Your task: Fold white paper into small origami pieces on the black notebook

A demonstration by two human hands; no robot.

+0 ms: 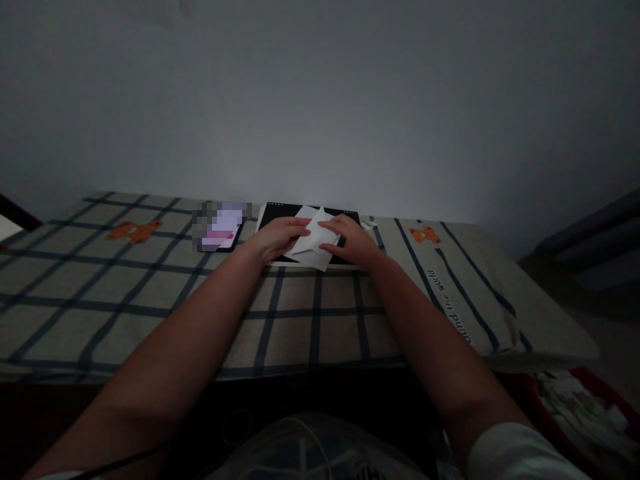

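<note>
A grey checked cloth with dark stripes (150,280) lies under a flat black rectangular board (274,215). On the board rests a folded white paper sheet (313,243), its sides pinched by the half-curled left hand (277,239) and right hand (353,243)

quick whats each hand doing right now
Left hand: on the left edge of the folded white paper; pinching or just pressing, cannot tell.
Right hand: on the paper's right edge, thumb over it; grip cannot be told.
</note>
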